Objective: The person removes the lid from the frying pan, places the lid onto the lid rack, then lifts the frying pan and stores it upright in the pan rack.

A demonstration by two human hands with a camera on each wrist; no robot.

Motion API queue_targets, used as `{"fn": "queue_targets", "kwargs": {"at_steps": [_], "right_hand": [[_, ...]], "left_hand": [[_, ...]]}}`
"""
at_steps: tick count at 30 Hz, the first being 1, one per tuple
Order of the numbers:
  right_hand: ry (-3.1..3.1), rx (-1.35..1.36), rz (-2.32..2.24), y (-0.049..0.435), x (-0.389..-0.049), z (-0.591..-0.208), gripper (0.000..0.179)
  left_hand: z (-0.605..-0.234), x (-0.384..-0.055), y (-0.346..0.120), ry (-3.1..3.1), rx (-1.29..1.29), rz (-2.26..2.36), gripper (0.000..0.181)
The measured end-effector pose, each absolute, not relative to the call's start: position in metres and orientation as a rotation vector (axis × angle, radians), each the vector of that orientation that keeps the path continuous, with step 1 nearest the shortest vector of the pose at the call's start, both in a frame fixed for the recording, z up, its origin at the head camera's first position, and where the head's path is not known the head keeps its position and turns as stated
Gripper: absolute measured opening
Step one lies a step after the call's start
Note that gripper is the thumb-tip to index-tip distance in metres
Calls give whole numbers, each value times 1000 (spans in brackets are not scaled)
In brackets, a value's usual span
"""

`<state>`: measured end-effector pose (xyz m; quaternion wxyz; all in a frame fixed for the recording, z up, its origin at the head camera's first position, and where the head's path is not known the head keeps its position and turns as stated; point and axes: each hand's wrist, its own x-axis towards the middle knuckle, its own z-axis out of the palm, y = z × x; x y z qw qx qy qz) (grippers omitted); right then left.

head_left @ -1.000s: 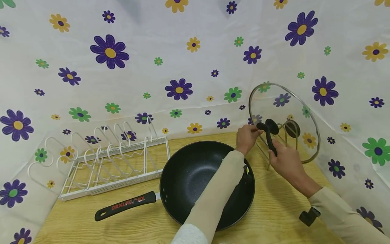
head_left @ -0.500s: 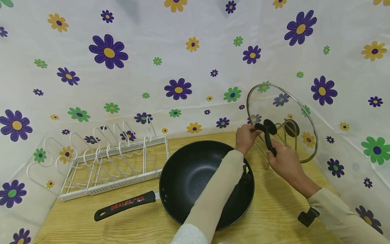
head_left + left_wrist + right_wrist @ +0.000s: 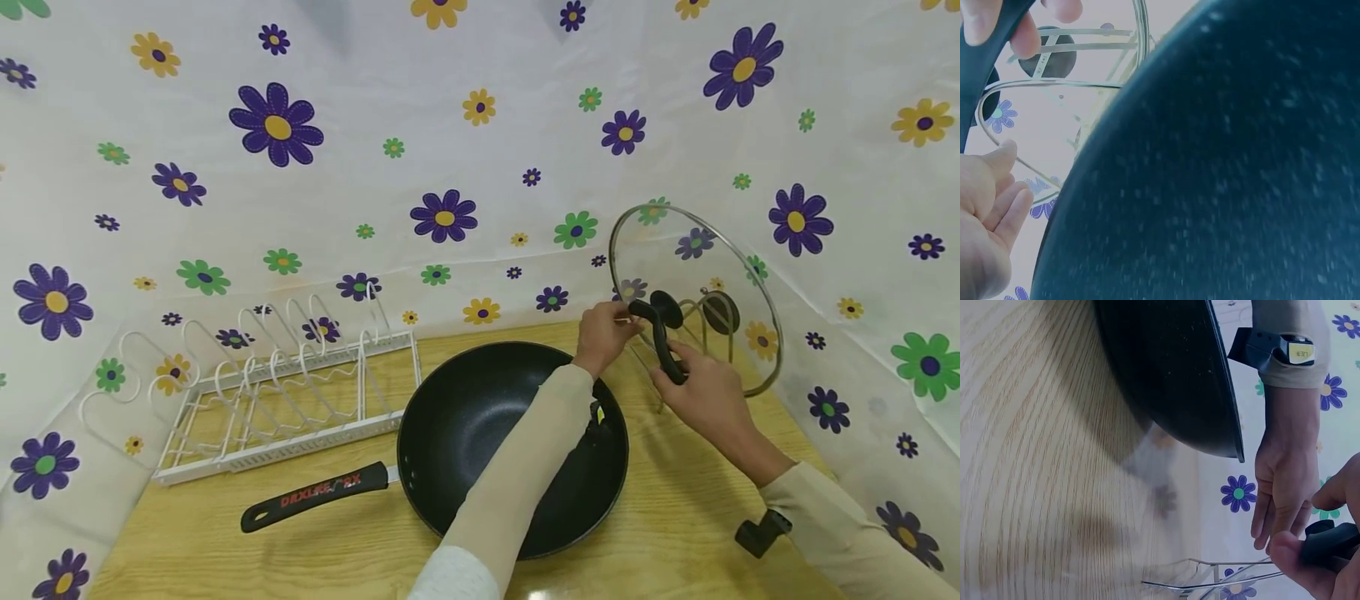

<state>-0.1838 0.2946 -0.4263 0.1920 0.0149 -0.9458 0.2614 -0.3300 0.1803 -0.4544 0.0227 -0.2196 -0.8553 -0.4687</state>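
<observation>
My right hand [image 3: 708,387] grips the black handle [image 3: 667,350] of a clear glass lid [image 3: 697,250] with a metal rim. The lid leans upright against the metal wire rack [image 3: 1013,83] at the table's back right. My left hand [image 3: 602,337] pinches a wire at the rack's near left side, its thumb visible on the wire in the left wrist view. Below the left forearm sits a black wok [image 3: 487,417], its long handle [image 3: 315,497] pointing left. The rack's lower part is partly hidden by the hands and lid.
A white wire dish rack [image 3: 285,400] stands at the back left of the wooden table [image 3: 697,533]. Behind the rack's wires shows a dark round disc [image 3: 721,312]. Flowered sheeting [image 3: 360,100] walls off the back and sides.
Both hands keep their holds on the rack and the lid handle. The right fingers shift slightly at the handle; the head view moves a little.
</observation>
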Motion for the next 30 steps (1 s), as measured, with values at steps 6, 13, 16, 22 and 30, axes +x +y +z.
{"fn": "queue_targets", "kwargs": {"at_steps": [6, 13, 16, 22, 30], "right_hand": [[-2654, 21, 766, 295, -179, -423, 52], [-2619, 38, 784, 293, -171, -418, 54], [-2586, 45, 742, 291, -167, -413, 56], [-2440, 146, 718, 288, -163, -405, 54], [-2432, 235, 760, 281, -153, -393, 51]], "left_hand": [[-449, -329, 162, -2661, -729, -1444, 28], [-436, -323, 140, -2698, -833, -1331, 37], [-429, -319, 128, -2707, -873, -1242, 38], [-419, -314, 102, -2650, -942, -1323, 41], [-408, -301, 64, -2628, -1069, -1479, 50]]}}
